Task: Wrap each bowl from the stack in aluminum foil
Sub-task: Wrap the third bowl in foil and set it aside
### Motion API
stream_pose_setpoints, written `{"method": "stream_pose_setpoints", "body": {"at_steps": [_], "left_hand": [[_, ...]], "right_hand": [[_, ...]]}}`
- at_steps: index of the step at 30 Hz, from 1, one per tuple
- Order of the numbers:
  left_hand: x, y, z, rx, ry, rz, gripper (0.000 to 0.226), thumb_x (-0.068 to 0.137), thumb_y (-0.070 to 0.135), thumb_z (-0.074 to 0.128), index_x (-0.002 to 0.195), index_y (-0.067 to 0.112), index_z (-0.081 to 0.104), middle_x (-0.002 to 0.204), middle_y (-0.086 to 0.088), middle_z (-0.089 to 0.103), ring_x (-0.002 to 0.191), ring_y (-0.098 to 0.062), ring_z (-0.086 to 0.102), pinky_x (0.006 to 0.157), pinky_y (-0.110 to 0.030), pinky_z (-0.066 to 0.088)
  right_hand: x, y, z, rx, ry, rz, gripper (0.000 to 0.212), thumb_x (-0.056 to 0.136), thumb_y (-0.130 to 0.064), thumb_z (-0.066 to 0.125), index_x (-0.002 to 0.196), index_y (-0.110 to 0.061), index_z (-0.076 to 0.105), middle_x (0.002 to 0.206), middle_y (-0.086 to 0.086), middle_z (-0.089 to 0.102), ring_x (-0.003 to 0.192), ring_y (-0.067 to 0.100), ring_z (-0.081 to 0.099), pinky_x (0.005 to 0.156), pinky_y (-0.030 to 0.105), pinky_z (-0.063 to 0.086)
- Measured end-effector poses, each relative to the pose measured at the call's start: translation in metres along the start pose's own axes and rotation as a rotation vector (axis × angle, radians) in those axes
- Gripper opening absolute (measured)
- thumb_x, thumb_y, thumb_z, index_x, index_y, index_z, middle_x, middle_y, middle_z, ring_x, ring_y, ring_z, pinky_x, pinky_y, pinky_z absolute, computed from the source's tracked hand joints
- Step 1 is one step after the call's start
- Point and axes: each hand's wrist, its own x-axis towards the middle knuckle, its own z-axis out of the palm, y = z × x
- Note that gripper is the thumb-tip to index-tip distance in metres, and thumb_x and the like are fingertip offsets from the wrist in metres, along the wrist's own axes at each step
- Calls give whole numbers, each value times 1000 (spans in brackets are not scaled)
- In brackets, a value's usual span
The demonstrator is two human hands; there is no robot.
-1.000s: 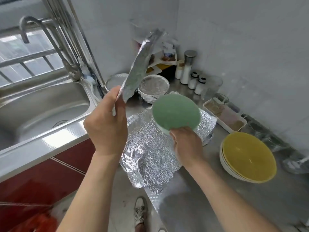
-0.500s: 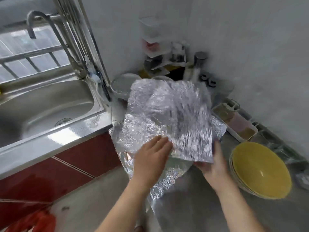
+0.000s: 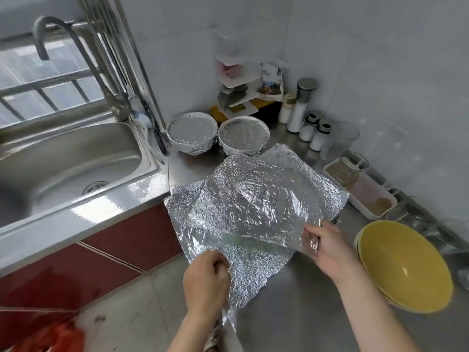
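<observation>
A crinkled sheet of aluminum foil (image 3: 256, 199) is draped over the green bowl on the steel counter; the bowl is hidden, only a faint green tint shows through. More foil (image 3: 256, 270) lies beneath it. My left hand (image 3: 205, 280) grips the foil's near edge. My right hand (image 3: 327, 247) pinches the right edge. A stack of yellow bowls (image 3: 403, 265) sits to the right. Two foil-wrapped bowls, one on the left (image 3: 192, 132) and one beside it (image 3: 244, 134), stand at the back.
A steel sink (image 3: 63, 163) with a tall faucet (image 3: 76, 54) lies to the left. Spice jars (image 3: 307, 123), a white rack (image 3: 243, 90), glass cups and a white tray (image 3: 360, 189) line the wall. The counter edge runs under the foil, floor below.
The green bowl, held up in my right hand, was set down. The foil sheet lifted by my left hand came down over it, and both hands now hold its edges.
</observation>
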Motion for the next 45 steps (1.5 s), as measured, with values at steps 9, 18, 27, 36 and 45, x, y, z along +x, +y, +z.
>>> {"method": "stream_pose_setpoints", "body": {"at_steps": [9,18,27,36,45], "left_hand": [[58,31,30,-445,-307,-470,55,98,33,56,143,11,32,97,-8,67,64,-19,69,64,-36,59],[55,18,34,-309,-342,-644,18,82,10,77,83,7,59,69,1,54,62,-11,53,60,-18,53],[34,-5,10,-614,-433,-793,26,101,7,49,118,-6,62,89,-7,72,82,-14,67,77,-15,54],[72,-27,-41,-593,-299,-636,54,93,58,53,118,11,63,73,-11,60,61,-19,57,59,-33,52],[104,-17,-10,-117,-160,-370,52,84,65,61,78,13,55,63,-5,63,53,-22,56,60,-32,45]], "right_hand": [[-1,-20,0,82,-159,-39,17,93,0,53,84,-15,53,59,-1,61,44,9,59,35,17,43],[-2,-7,-15,14,-142,-56,14,89,6,54,87,-7,59,63,2,66,49,8,61,43,18,48],[4,13,-41,-169,-58,-14,22,85,9,59,104,-1,63,75,12,69,55,18,65,52,27,53],[9,9,-35,-414,-6,-56,12,84,8,63,85,-4,62,73,12,63,61,19,61,47,25,47],[23,-1,-29,-422,40,-41,56,89,-39,67,135,-12,52,144,7,48,133,27,43,113,50,31]]}}
